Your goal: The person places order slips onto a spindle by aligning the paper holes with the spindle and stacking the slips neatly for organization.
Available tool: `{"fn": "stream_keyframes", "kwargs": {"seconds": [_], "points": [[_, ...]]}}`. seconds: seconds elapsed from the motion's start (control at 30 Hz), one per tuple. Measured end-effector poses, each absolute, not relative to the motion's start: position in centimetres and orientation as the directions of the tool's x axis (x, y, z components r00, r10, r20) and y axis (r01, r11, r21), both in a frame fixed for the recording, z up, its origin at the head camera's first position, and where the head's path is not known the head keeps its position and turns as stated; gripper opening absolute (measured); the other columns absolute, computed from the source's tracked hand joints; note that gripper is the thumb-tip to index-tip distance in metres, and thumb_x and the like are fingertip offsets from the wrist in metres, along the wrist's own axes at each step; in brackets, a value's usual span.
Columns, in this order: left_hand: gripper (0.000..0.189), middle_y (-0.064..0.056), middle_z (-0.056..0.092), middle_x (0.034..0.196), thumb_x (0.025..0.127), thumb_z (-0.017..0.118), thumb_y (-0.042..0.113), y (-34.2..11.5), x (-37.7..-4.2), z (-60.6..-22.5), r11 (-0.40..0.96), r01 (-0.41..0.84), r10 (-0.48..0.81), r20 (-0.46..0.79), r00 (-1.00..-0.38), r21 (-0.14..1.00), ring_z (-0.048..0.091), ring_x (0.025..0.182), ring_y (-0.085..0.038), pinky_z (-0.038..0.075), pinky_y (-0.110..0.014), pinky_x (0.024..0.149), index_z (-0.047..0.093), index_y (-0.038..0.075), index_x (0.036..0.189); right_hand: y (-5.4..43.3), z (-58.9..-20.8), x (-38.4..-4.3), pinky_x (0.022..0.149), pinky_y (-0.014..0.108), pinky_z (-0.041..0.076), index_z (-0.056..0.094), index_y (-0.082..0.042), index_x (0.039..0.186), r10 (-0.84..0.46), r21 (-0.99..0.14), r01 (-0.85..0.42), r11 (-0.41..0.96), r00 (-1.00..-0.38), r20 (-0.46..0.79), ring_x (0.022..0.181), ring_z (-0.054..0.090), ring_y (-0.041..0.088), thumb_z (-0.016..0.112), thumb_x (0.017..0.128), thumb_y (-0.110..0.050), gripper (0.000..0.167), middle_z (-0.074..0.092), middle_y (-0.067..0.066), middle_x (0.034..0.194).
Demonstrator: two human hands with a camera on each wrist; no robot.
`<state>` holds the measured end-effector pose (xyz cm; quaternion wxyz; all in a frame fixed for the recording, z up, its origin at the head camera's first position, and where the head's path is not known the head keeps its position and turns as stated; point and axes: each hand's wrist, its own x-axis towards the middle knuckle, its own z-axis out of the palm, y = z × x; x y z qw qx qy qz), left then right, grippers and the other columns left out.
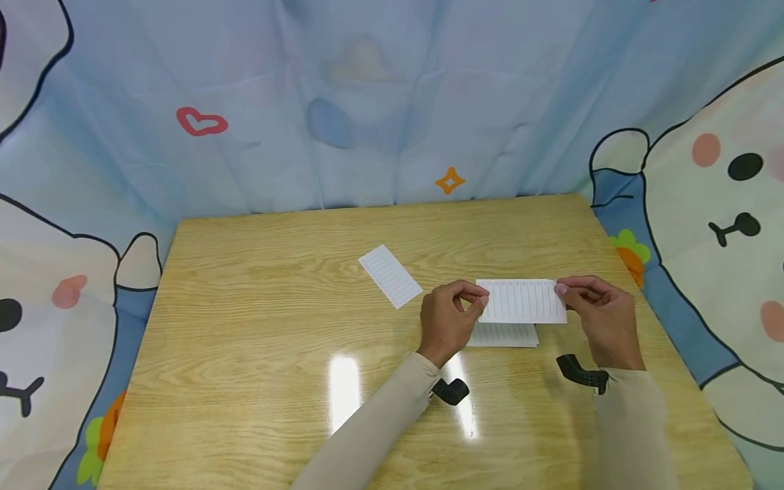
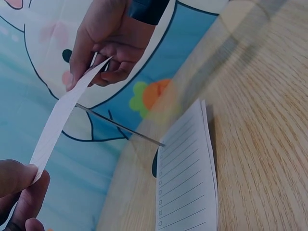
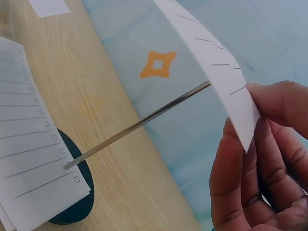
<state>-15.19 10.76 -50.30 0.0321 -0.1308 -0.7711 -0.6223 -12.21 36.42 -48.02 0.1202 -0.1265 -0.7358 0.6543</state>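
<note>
Between both hands hangs a white lined paper slip, a column of small boxes along its top edge. My left hand pinches its left end between thumb and finger; my right hand pinches the right end. Just below lies a stack of similar slips. A thin metal spike rises from that stack, over a dark rounded base partly covered by paper. The spike's upper end meets the held slip in both wrist views; whether it pierces the slip, I cannot tell. In the left wrist view the slip bends slightly.
Another lined slip lies at an angle on the wooden table, left of the stack. A blue patterned curtain hangs along the table's back edge and both sides. Black wrist cameras sit at both cuffs.
</note>
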Motion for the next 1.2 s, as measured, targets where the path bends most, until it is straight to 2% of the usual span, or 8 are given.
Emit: {"fn": "stream_keyframes", "kwargs": {"seconds": [0.17, 0.6, 1.2], "points": [[0.007, 0.004, 0.08, 0.086, 0.096, 0.078, 0.018, 10.7, -15.4, -50.5, 0.192, 0.235, 0.15, 0.209, -0.966, 0.953, 0.041, 0.053, -0.001, 0.028, -0.018, 0.049, 0.083, 0.019, 0.099, 36.3, -47.9, -12.5, 0.078, 0.016, 0.06, 0.072, 0.007, 0.12, 0.35, -0.99, 0.062, 0.129, -0.937, -0.013, 0.086, 0.071, 0.011, 0.08, 0.095, -0.01, 0.031, 0.079, -0.006, 0.1], [0.006, 0.004, 0.079, 0.085, 0.095, 0.078, 0.019, 10.5, -15.3, -50.6, 0.204, 0.228, 0.128, 0.205, -0.97, 0.952, 0.042, 0.054, 0.0, 0.03, -0.018, 0.05, 0.083, 0.019, 0.097, 35.8, -47.4, -12.6, 0.076, 0.016, 0.059, 0.074, 0.006, 0.118, 0.367, -0.986, 0.077, 0.146, -0.93, -0.018, 0.083, 0.071, 0.009, 0.077, 0.096, -0.006, 0.025, 0.079, -0.009, 0.098], [0.006, 0.005, 0.08, 0.086, 0.094, 0.079, 0.018, 10.1, -15.3, -51.0, 0.209, 0.209, 0.098, 0.192, -0.976, 0.955, 0.043, 0.054, -0.001, 0.03, -0.017, 0.05, 0.084, 0.02, 0.096, 35.2, -48.0, -12.7, 0.074, 0.016, 0.059, 0.073, 0.009, 0.115, 0.346, -0.991, 0.008, 0.136, -0.937, 0.04, 0.081, 0.071, 0.01, 0.081, 0.093, -0.006, 0.027, 0.08, -0.004, 0.097]]}}
